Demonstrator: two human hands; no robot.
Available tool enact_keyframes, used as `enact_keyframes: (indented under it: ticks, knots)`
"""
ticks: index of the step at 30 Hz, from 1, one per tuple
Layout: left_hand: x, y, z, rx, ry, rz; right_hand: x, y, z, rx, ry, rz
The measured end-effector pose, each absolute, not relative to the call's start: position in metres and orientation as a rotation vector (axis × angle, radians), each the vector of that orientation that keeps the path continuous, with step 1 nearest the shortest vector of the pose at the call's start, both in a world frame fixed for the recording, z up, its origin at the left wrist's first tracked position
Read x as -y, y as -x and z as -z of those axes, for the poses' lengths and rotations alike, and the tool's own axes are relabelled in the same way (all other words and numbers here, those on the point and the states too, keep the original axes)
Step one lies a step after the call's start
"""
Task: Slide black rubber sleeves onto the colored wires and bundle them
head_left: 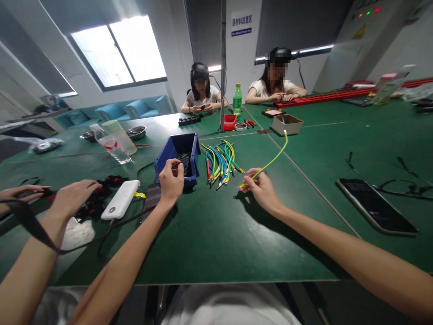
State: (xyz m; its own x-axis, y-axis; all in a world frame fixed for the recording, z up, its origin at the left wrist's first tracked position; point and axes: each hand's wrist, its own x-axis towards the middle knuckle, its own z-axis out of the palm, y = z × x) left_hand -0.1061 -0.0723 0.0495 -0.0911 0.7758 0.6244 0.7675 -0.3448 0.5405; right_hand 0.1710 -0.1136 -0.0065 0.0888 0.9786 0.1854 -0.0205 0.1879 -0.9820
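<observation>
My right hand [262, 189] is closed on one end of a yellow-green wire [275, 159]. Its free end, with a metal terminal, arcs up and away to the right. My left hand [172, 180] is at the front of a blue bin [162, 155] with dark small parts [184, 159] inside. The left fingers are curled together; what they hold, if anything, is hidden. Between my hands lies a loose bunch of wires [221, 162] in yellow, green and blue, with ring terminals on their ends. A red-handled tool [208, 167] rests beside the bunch.
At left, a neighbour's hands [72, 196] work among black-and-red parts [91, 207] near a white power bank [121, 200]. Bottles [113, 144] stand behind. A cardboard box [287, 125], red tray [230, 122] and green bottle [237, 99] sit farther back. A phone [375, 205] lies right. Two people sit opposite.
</observation>
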Motion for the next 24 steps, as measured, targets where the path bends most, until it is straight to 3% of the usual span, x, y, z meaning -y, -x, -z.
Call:
enact_keyframes:
  ticks: [5,11,24]
  knots:
    - [0.114,0.061,-0.034,-1.401,-2.085,-1.341,0.111,-0.174,0.005,1.246,1.12,-1.011]
    - [0.125,0.044,-0.003,-0.93,-2.444,-0.807,0.111,-0.176,0.002,1.294,1.149,-0.958]
    - [0.115,0.06,0.001,-0.989,-2.588,-0.649,0.115,-0.173,0.0,1.311,1.152,-1.025]
